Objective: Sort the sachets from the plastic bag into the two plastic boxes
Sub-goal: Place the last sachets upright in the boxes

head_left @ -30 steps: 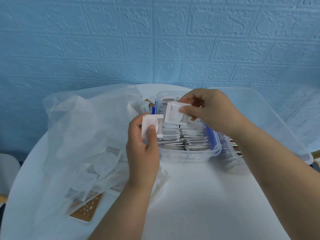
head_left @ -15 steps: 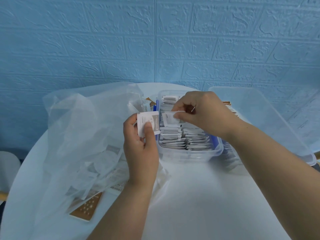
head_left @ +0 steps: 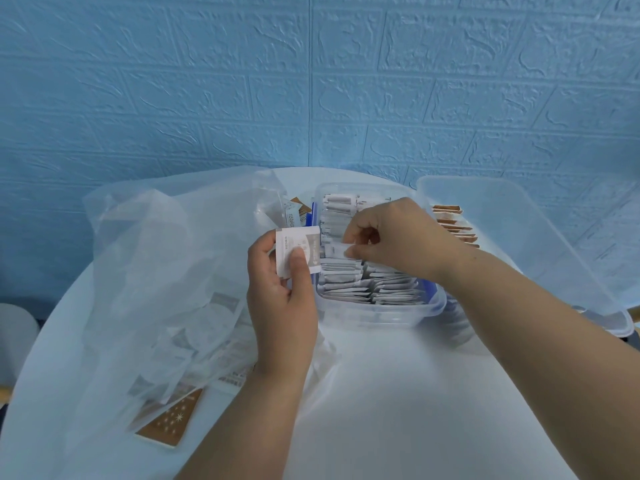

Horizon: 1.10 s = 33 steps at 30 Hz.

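Our right hand (head_left: 398, 240) has dropped lower, pinching a white sachet (head_left: 337, 251) into the near box (head_left: 374, 317); our left hand (head_left: 280, 289) grips another sachet (head_left: 298, 249) to sort next.

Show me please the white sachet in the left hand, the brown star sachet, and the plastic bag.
white sachet (head_left: 298, 249): head view, middle of its printed face.
brown star sachet (head_left: 171, 422): head view, its star print.
plastic bag (head_left: 162, 258): head view, its crumpled upper side.

Wall (head_left: 207, 98) pale blue, brick-embossed; table (head_left: 398, 410) white; plastic bag (head_left: 156, 271) milky translucent; boxed sachets (head_left: 374, 289) white-grey; one loose sachet (head_left: 169, 424) copper-brown with white stars.
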Each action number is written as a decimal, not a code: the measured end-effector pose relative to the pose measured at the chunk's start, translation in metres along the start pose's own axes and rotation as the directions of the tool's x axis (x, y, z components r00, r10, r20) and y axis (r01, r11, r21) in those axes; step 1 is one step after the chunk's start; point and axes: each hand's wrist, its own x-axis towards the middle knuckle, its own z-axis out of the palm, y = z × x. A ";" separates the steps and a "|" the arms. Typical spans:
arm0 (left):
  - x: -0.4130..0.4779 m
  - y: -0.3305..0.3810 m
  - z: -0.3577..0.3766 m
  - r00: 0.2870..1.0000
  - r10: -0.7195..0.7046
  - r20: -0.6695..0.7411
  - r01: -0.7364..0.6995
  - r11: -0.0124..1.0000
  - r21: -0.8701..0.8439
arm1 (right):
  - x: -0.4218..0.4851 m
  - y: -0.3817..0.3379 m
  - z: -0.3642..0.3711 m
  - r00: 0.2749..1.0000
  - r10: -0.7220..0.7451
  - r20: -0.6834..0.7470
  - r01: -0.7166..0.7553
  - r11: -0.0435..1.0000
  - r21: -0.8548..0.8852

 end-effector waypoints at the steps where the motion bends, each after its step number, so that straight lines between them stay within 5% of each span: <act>1: 0.000 0.000 0.000 1.000 0.000 0.001 0.000 1.000 -0.001 | 0.000 0.001 0.000 1.000 0.022 0.007 -0.022 1.000 0.010; 20: 0.001 -0.004 0.000 1.000 0.009 0.012 -0.010 1.000 0.025 | 0.011 0.001 0.010 0.998 0.029 0.053 -0.030 0.999 0.016; 33: 0.002 -0.007 -0.001 0.998 -0.018 0.052 0.015 0.998 0.058 | 0.007 0.006 0.006 0.991 0.124 0.055 -0.132 0.972 0.195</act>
